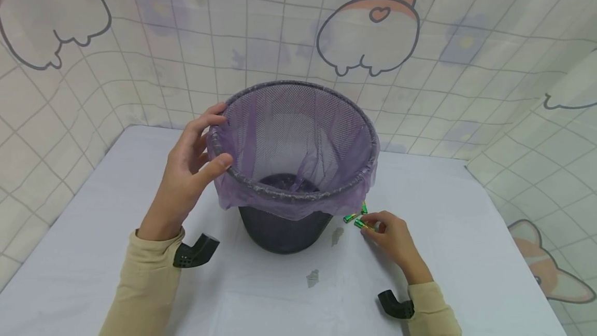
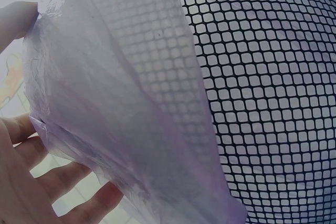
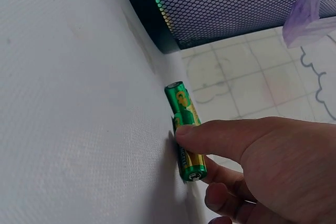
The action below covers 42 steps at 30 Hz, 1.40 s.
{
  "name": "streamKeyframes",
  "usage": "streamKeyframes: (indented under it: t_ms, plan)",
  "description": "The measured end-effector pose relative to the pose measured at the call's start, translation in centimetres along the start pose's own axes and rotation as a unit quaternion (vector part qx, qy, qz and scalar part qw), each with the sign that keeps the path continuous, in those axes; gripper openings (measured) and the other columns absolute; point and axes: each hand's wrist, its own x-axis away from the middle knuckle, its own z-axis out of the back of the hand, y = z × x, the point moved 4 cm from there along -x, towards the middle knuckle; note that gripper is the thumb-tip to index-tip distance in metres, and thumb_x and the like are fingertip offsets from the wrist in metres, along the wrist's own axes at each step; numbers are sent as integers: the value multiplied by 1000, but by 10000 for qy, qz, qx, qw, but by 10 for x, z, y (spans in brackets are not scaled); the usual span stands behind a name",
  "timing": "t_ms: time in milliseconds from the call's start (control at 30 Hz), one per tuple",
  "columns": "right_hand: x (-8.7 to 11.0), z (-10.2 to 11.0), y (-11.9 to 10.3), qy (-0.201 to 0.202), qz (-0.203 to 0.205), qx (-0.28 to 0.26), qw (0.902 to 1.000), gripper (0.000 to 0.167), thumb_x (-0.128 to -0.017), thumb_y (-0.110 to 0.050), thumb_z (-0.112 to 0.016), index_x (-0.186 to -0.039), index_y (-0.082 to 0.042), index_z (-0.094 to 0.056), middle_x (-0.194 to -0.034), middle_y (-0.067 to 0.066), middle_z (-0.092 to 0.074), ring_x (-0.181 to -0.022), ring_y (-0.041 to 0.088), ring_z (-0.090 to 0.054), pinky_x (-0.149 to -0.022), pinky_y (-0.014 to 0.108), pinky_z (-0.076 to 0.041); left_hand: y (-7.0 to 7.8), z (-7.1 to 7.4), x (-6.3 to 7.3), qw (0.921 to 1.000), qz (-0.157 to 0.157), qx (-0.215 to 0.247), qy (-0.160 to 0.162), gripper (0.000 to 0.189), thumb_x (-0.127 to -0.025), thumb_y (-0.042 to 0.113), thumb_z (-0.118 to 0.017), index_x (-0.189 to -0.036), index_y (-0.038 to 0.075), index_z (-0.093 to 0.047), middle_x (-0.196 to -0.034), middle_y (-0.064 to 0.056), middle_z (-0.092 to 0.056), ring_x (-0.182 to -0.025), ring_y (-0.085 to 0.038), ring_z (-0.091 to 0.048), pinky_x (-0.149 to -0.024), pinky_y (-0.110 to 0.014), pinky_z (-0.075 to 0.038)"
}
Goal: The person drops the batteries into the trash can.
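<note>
A black mesh wastebasket stands on the white table, lined with a thin purple bag folded over its rim. My left hand grips the rim on its left side, thumb and fingers spread along the edge. In the left wrist view, the fingers lie against the loose bag outside the mesh. To the right of the basket, my right hand pinches a green and gold battery between thumb and fingers, low over the table. Another green battery lies just beyond it, close to the basket's base.
Two more green battery ends, one of them a battery, show beside the right fingertips. Grey patches mark the white tabletop in front of the basket. A tile-patterned curtain with cartoon animals surrounds the table's back and sides.
</note>
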Motion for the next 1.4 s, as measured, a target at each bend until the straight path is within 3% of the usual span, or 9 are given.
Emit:
streamKeyframes:
  t_ms: [533,1100,1400]
  plan:
    - [3,11,-8,15,0,38,10000,21,-82,-10,-74,-103,-12,-74,-88,1,-65,-69,9,-46,-59,21,-38,1,0,0,9999,28,130,12,52,-89,5,-59,-138,12,-44,-157,2,-30,-144,-28,-32,-111,-37,-32]
    - [4,24,-9,430,377,-34,9984,21,-82,-9,-74,-103,-11,-73,-88,3,-67,-67,3,-45,-56,21,-37,1,-1,0,9998,-54,166,3,51,-89,4,-59,-138,10,-44,-157,1,-30,-144,-30,-32,-109,-28,-34]
    - [7,35,-19,624,542,97,9965,20,-84,-11,-73,-103,-13,-73,-88,0,-66,-69,7,-45,-57,22,-36,1,-1,0,9995,-68,312,-6,51,-89,2,-58,-137,10,-44,-157,0,-30,-143,-29,-34,-106,-25,-35]
